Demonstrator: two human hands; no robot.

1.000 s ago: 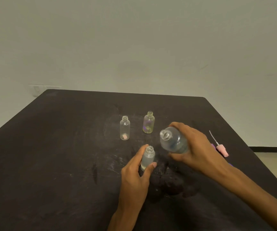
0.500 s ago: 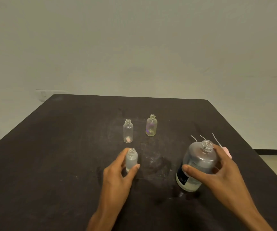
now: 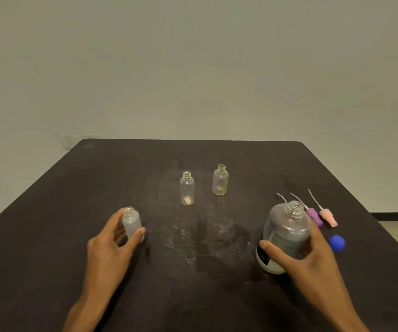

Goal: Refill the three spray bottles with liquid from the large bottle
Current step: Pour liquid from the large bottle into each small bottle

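My right hand (image 3: 312, 264) grips the large open bottle (image 3: 285, 233), which stands upright on the black table (image 3: 49, 248) at the right. My left hand (image 3: 108, 250) holds a small frosted spray bottle (image 3: 131, 222) upright at the left, thumb and fingers round its body. Two more small uncapped bottles stand farther back in the middle: a clear one with a pink patch (image 3: 187, 188) and a yellowish one (image 3: 220, 179).
Spray pump tops lie right of the large bottle: a purple one (image 3: 314, 215), a pink one (image 3: 327, 217), each with a white dip tube. A blue cap (image 3: 337, 242) lies near the right edge. Wet smears mark the table's middle.
The large bottle went from tilted over the small bottle to standing upright at the right. My left hand slid the frosted bottle leftward, away from the centre.
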